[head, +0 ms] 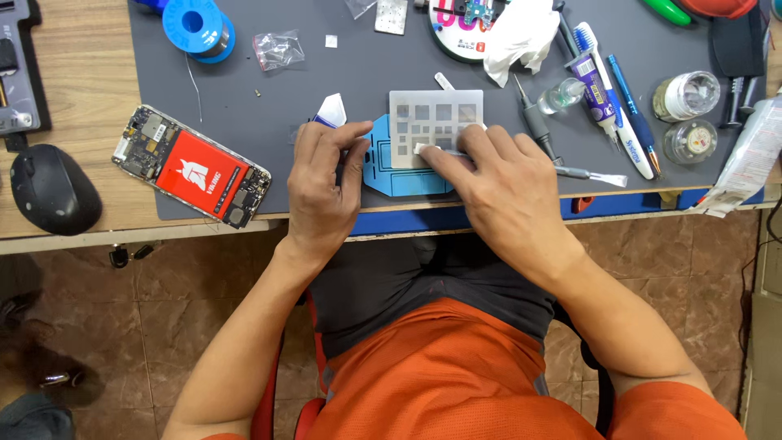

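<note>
Down on the grey work mat, the right hand presses a thin grey metal stencil plate with flat fingertips over a blue plastic fixture; the left hand curls loosely beside it, pinching a white-tipped tool; an opened phone with a red battery lies well apart.

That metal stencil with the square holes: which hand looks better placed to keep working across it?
The right hand, probably. Its fingertips already lie on the metal stencil, pressing a small white piece. The left hand rests beside it, on the blue holder.
</note>
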